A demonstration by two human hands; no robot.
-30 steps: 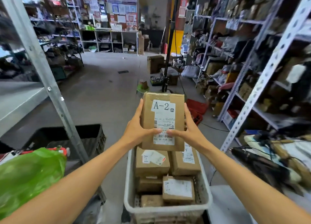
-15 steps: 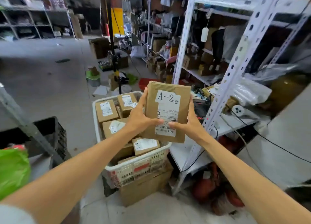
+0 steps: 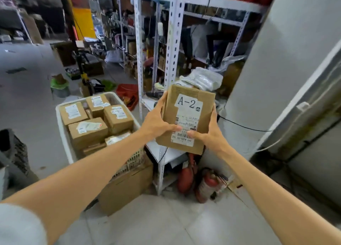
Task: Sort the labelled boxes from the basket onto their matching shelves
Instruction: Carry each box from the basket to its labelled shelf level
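Two red fire extinguishers (image 3: 186,178) on the floor, side by side, straight below the right hand (image 3: 212,134). Big cardboard carton (image 3: 127,185) on pale floor tiles (image 3: 166,226), below and left of the left hand (image 3: 156,123). Thin black cable (image 3: 245,126) crosses the grey wall (image 3: 276,69) just right of the right hand. Clear-bagged white goods (image 3: 204,78) just beyond the right hand. Red crate (image 3: 129,95) on the floor beyond the left hand, green cloth (image 3: 108,84) further left. Black pole (image 3: 77,47) upright, well beyond the left hand. Black mesh crate (image 3: 13,149) far left, cut by the frame edge.
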